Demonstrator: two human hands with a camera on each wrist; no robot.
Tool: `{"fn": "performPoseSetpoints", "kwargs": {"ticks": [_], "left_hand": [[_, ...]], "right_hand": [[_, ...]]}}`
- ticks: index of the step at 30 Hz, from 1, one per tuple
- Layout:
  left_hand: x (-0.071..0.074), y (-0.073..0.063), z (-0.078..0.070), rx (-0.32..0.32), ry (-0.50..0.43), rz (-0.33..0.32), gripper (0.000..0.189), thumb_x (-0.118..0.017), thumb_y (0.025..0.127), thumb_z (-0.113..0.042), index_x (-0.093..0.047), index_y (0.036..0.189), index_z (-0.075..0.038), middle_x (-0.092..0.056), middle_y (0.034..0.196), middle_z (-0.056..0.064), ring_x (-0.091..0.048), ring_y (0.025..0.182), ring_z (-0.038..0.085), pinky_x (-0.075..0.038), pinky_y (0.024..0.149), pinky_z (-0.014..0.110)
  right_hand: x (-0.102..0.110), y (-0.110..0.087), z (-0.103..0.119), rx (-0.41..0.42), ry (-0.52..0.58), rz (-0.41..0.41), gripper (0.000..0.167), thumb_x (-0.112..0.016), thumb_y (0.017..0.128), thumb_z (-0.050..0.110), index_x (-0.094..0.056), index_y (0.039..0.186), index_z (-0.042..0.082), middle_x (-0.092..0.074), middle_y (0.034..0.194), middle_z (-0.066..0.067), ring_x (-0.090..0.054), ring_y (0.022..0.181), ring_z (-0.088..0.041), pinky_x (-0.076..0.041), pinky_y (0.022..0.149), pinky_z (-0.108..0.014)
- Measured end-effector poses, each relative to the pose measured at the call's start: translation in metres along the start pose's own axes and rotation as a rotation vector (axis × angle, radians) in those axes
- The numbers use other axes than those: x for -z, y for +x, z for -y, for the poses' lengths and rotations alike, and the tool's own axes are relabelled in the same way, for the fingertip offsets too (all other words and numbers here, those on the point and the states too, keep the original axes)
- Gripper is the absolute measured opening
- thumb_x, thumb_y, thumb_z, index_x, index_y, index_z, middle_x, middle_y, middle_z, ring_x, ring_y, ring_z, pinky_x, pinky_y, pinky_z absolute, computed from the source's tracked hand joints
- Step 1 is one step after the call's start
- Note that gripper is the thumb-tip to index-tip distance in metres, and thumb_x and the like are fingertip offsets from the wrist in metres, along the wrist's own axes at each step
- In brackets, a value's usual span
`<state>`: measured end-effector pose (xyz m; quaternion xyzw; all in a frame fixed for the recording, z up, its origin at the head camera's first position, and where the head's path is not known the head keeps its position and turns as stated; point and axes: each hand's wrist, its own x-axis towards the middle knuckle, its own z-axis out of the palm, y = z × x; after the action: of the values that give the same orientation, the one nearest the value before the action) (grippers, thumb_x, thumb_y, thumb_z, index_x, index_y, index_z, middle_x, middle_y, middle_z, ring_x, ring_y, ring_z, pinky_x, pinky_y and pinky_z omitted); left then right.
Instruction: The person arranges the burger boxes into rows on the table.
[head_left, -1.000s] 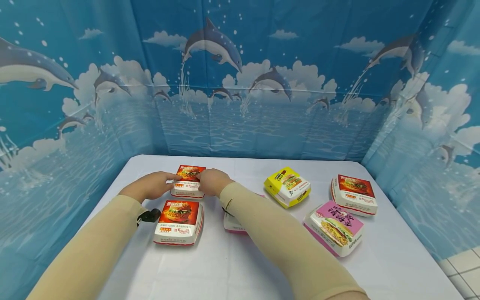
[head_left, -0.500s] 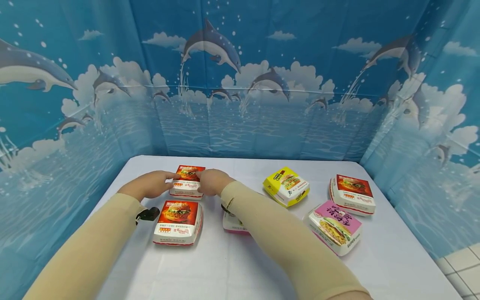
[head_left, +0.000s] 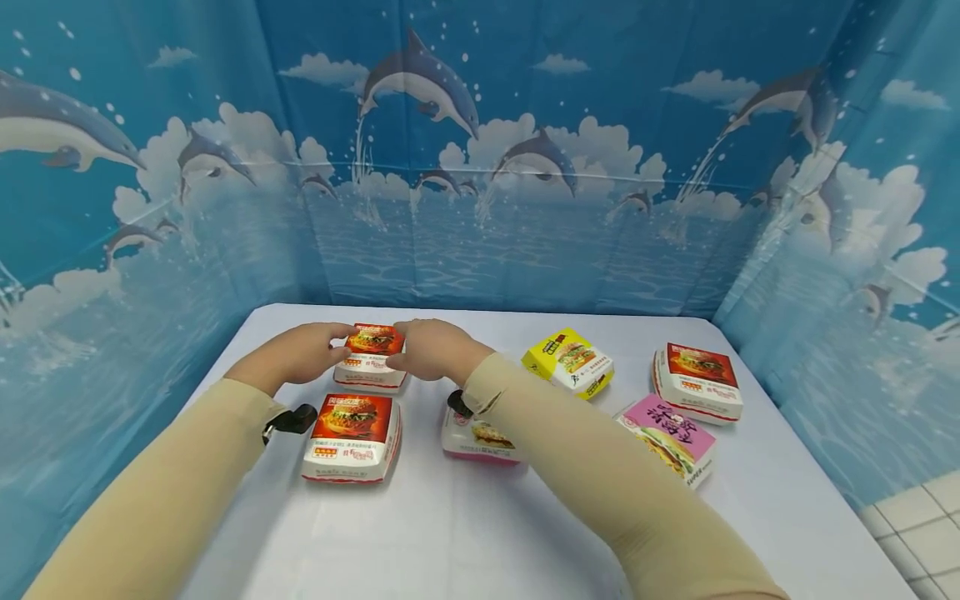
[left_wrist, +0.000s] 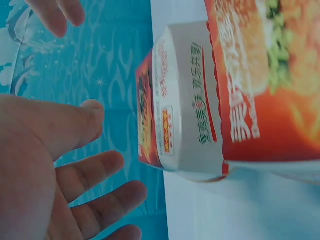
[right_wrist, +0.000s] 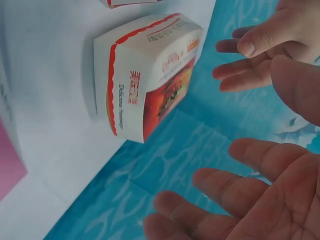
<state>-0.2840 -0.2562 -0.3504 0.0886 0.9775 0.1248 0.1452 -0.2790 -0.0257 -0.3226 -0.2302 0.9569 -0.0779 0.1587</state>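
Flanking far red/wht burger box (head_left: pixel 367 367) in head view, both hands apart & off it:
- L hand (head_left: pixel 296 354): raised, fingers & thumb spread, relaxed; gap to box shows in L wrist view
- R hand (head_left: pixel 435 350): raised opp. L hand, fingers loosely extended; gap to box shows in R wrist view
- Far red/wht burger box: lid down, flat on wht table (head_left: pixel 420 542), lower than fingers, btwn the two hands
- Near red/wht burger box (head_left: pixel 351 437): similar print, on person's side of far one, just beside L wrist's dk device (head_left: pixel 296 419)
- Pink-edged box (head_left: pixel 480 442): nearer person than R hand, pt. hidden by R sleeve (head_left: pixel 592 483)
- Yel/wht box (head_left: pixel 570 362): out to R of R hand, set at angle, near R sleeve
- Purple-top box (head_left: pixel 670 433): farther R, nearer person than R hand, angled, pt. behind R sleeve
- Outer red/wht box (head_left: pixel 697 382): farthest R of R hand, near purple-top one
- Blue dolphin backdrop (head_left: pixel 480 258): beyond both hands, w/ clouds & waves
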Motion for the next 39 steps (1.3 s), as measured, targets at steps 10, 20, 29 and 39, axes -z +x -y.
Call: {"fn": "performPoseSetpoints", "kwargs": {"ticks": [10,20,29,39], "left_hand": [[0.002,-0.011,-0.03,-0.048,-0.034,-0.079,0.064,-0.058,0.107,-0.04,-0.038,0.165,-0.02,-0.043,0.165,0.021,-0.04,0.151,0.046,-0.035,0.119,0.07],[-0.001,-0.022,-0.065,-0.154,-0.071,-0.118,0.071,-0.06,0.106,-0.043,-0.033,0.167,-0.018,-0.038,0.168,0.018,-0.036,0.155,0.041,-0.032,0.124,0.065],[-0.014,-0.031,-0.098,-0.211,-0.116,-0.106,0.075,-0.06,0.105,-0.052,-0.031,0.167,-0.021,-0.036,0.171,0.01,-0.033,0.159,0.034,-0.03,0.126,0.061],[-0.034,-0.036,-0.123,-0.23,-0.146,-0.105,0.078,-0.064,0.102,-0.051,-0.031,0.167,-0.022,-0.038,0.169,0.01,-0.041,0.154,0.033,-0.038,0.123,0.06]], "right_hand": [[0.011,-0.039,-0.03,-0.057,0.035,-0.071,0.076,-0.059,0.105,0.053,-0.031,0.168,0.023,-0.034,0.173,-0.006,-0.04,0.156,-0.026,-0.038,0.125,-0.048],[0.007,-0.068,-0.062,-0.118,0.079,-0.089,0.077,-0.061,0.103,0.054,-0.03,0.168,0.027,-0.026,0.176,-0.005,-0.033,0.159,-0.031,-0.032,0.128,-0.053],[-0.007,-0.086,-0.088,-0.152,0.153,-0.101,0.077,-0.065,0.102,0.05,-0.032,0.167,0.026,-0.024,0.176,-0.007,-0.033,0.159,-0.036,-0.032,0.127,-0.058],[-0.024,-0.102,-0.107,-0.176,0.187,-0.105,0.075,-0.065,0.103,0.046,-0.031,0.168,0.025,-0.023,0.176,-0.012,-0.037,0.156,-0.039,-0.035,0.124,-0.061]]}}
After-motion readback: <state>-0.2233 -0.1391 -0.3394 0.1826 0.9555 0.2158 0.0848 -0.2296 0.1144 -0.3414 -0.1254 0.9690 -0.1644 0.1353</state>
